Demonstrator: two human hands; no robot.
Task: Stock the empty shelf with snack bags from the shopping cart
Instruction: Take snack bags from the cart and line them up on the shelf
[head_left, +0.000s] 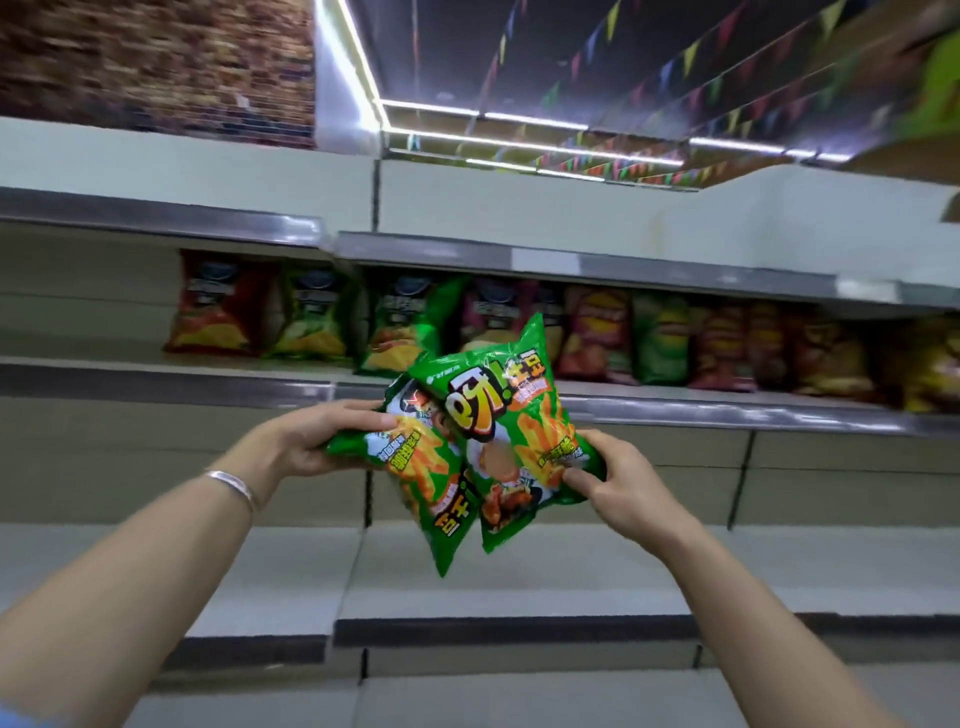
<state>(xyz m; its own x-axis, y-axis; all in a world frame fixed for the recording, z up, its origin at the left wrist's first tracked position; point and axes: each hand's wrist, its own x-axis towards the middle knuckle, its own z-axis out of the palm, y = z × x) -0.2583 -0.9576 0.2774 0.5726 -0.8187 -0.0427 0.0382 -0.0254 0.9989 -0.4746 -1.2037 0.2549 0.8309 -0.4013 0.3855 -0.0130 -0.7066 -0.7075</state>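
Observation:
I hold two green snack bags in front of the shelves. My left hand (317, 436) grips the left green bag (431, 483), which hangs tilted with its print upside down. My right hand (618, 483) pinches the lower right corner of the right green bag (514, 415), which overlaps the first and points up toward the stocked shelf. Below the bags lies an empty grey shelf (519, 571). The shopping cart is out of view.
The shelf above (675, 410) carries a row of chip bags (597, 338) in red, green and orange, with a bare stretch at its left end. Another shelf edge (156, 215) runs higher up. A silver bracelet (234, 483) sits on my left wrist.

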